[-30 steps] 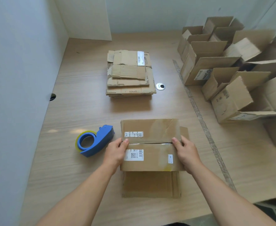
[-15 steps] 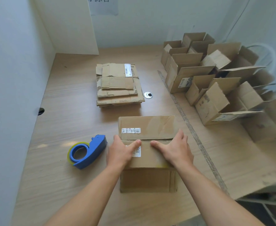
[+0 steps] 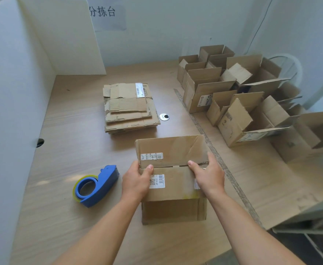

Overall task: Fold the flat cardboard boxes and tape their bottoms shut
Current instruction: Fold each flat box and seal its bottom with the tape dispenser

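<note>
Cardboard sits nearest: a box [image 3: 173, 180] stands on the table [image 3: 70, 131] with its two upper flaps folded shut and a thin seam between them. The left hand [image 3: 135, 181] grasps its left edge and the right hand [image 3: 207, 176] grasps its right edge. Both thumbs lie on top by the seam, and most other fingers are hidden down the sides. The label print is too small to read. A blue tape dispenser [image 3: 96, 185] lies just left of the box, apart from it. Farther back is a stack of flat boxes [image 3: 130, 109]. To the right crowd open boxes [image 3: 233, 96], the outermost cut off by the frame. A wall sign [image 3: 107, 14] is cropped at the top.
</note>
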`<state>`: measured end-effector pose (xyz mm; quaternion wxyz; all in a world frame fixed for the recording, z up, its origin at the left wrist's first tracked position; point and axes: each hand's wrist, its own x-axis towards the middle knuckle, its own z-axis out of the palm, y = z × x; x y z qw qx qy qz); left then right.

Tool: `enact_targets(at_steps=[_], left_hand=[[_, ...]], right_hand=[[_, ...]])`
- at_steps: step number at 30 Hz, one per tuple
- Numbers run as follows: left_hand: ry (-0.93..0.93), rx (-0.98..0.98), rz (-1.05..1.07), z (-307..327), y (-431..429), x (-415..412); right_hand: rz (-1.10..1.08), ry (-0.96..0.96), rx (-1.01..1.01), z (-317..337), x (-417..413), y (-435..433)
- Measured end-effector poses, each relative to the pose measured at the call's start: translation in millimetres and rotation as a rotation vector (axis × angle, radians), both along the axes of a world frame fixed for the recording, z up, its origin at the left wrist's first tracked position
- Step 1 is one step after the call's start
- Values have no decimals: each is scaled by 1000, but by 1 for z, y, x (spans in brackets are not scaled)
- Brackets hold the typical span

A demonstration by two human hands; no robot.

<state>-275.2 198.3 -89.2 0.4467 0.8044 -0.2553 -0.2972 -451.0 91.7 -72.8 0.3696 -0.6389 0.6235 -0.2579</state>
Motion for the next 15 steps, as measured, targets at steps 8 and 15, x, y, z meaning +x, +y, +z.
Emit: enact_targets(at_steps=[8,15], left_hand=[[176,-136,-62,5,7,13],[170,-179,-237,10,3,23]], right_hand=[[37,-424,181,-8,-25,-22],[74,-529,341,13,-43,-35]])
